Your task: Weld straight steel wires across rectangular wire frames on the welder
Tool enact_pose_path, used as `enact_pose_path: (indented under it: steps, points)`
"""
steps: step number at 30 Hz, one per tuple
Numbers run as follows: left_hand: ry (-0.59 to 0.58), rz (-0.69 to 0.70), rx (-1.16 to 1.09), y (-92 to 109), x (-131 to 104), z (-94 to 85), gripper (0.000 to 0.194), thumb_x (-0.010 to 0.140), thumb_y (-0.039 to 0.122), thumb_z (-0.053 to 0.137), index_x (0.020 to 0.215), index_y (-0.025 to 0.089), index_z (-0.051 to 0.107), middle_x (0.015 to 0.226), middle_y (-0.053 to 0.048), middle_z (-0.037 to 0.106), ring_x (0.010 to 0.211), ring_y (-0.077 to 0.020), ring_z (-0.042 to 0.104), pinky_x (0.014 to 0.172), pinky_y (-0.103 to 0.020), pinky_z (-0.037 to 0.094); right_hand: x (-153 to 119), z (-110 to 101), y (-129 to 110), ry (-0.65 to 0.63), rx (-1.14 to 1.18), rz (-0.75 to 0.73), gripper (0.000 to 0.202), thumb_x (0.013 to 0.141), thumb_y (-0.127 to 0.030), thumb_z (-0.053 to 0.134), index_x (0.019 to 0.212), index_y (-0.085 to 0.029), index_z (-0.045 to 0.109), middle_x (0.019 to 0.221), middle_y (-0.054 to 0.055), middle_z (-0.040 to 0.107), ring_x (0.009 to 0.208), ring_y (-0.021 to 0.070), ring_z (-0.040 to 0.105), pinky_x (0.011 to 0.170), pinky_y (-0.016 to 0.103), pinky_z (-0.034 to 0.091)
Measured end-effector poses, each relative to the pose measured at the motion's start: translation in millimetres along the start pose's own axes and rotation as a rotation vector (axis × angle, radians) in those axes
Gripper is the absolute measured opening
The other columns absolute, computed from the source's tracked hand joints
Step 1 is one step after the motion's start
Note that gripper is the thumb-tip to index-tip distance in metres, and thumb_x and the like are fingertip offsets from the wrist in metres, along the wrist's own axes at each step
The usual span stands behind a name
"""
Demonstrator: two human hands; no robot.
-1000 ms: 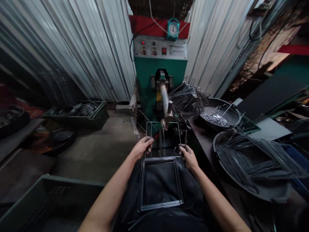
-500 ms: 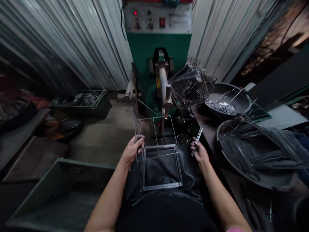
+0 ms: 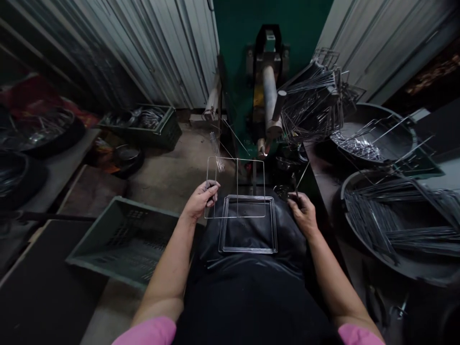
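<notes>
My left hand is closed round the left side of a thin rectangular wire frame with crossing wires. Several short wires show just above that hand. Between my hands, the held frame overlaps the view of a stack of wire frames lying on my dark apron. On the right, my right hand has its fingers closed round thin wire rods. The machine's electrode tip is beyond the top edge of the held frame.
A green machine stands ahead, with bundled wire racks at its right. Round pans of wire pieces line the right side. Green crates and a red cloth are at the left.
The view has tilted down and turned left. The held wire frame now stands squarer to the view, and the rods in my right hand point differently. Both hands remain closed.
</notes>
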State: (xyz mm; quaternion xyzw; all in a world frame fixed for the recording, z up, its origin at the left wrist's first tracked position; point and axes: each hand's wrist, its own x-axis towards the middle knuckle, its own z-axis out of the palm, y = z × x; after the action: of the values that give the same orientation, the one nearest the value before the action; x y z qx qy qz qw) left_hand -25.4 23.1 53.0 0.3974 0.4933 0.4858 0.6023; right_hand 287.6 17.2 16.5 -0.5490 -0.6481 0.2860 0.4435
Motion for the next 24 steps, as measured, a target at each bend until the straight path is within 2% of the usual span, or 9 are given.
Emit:
enact_pose_path:
  steps: [2, 4, 6, 8, 12, 17, 24]
  points:
    - [-0.020, -0.018, 0.011, -0.4, -0.1, 1.6, 0.024, 0.067, 0.033, 0.060, 0.082, 0.017, 0.051, 0.047, 0.005, 0.049, 0.031, -0.0021, 0.031, 0.032, -0.014, 0.020, 7.2, -7.3, -31.5, -0.222, -0.110, -0.176, 0.043, 0.070, -0.032, 0.061, 0.111, -0.022, 0.049, 0.109, 0.009, 0.050, 0.101, 0.0230, 0.049, 0.087, 0.038, 0.039]
    - [-0.026, -0.023, -0.013, -2.1, 1.3, 4.4, 0.024, 0.067, 0.034, 0.060, 0.082, 0.017, 0.051, 0.047, 0.006, 0.049, 0.031, -0.0020, 0.031, 0.032, -0.015, 0.021, 10.3, -7.1, -55.9, -0.456, -0.188, -0.282, 0.064, 0.066, -0.032, 0.065, 0.123, -0.023, 0.038, 0.118, 0.010, 0.044, 0.106, 0.0245, 0.046, 0.088, 0.038, 0.039]
    - [-0.025, -0.017, -0.049, -3.8, 3.4, 7.2, 0.024, 0.067, 0.033, 0.060, 0.083, 0.018, 0.050, 0.047, 0.006, 0.049, 0.030, -0.0018, 0.030, 0.033, -0.015, 0.022, 10.2, -1.2, -68.4, -0.623, -0.261, -0.317, 0.074, 0.066, -0.030, 0.066, 0.129, -0.022, 0.028, 0.122, 0.011, 0.039, 0.107, 0.0253, 0.046, 0.086, 0.039, 0.042]
    - [-0.036, -0.009, -0.069, -4.7, 4.9, 9.3, 0.023, 0.068, 0.033, 0.060, 0.083, 0.018, 0.050, 0.047, 0.006, 0.049, 0.030, -0.0015, 0.029, 0.033, -0.015, 0.022, 9.1, 6.0, -70.6, -0.708, -0.331, -0.313, 0.075, 0.067, -0.027, 0.064, 0.131, -0.020, 0.024, 0.123, 0.013, 0.037, 0.107, 0.0263, 0.046, 0.084, 0.040, 0.043]
    - [-0.085, -0.009, -0.070, -4.5, 4.8, 13.3, 0.022, 0.069, 0.032, 0.059, 0.082, 0.017, 0.050, 0.047, 0.006, 0.049, 0.031, -0.0017, 0.030, 0.033, -0.015, 0.020, 8.1, 13.4, -65.5, -0.740, -0.389, -0.304, 0.074, 0.069, -0.028, 0.063, 0.132, -0.022, 0.024, 0.124, 0.014, 0.037, 0.107, 0.0273, 0.047, 0.084, 0.041, 0.043]
    - [-0.082, -0.030, -0.072, -5.5, 4.0, 18.7, 0.023, 0.068, 0.034, 0.059, 0.082, 0.018, 0.050, 0.045, 0.006, 0.048, 0.030, -0.0015, 0.028, 0.032, -0.015, 0.020, 8.4, 12.3, -65.8, -0.741, -0.417, -0.278, 0.075, 0.069, -0.034, 0.064, 0.132, -0.025, 0.024, 0.124, 0.014, 0.037, 0.106, 0.0285, 0.048, 0.083, 0.043, 0.044]
    - [-0.083, -0.041, -0.106, -11.6, 11.1, 18.7, 0.022, 0.069, 0.034, 0.059, 0.082, 0.018, 0.049, 0.046, 0.007, 0.048, 0.030, -0.0014, 0.028, 0.033, -0.014, 0.019, 11.5, 12.2, -66.7, -0.777, -0.433, -0.251, 0.076, 0.068, -0.027, 0.065, 0.132, -0.022, 0.025, 0.125, 0.015, 0.036, 0.105, 0.0269, 0.049, 0.084, 0.040, 0.043]
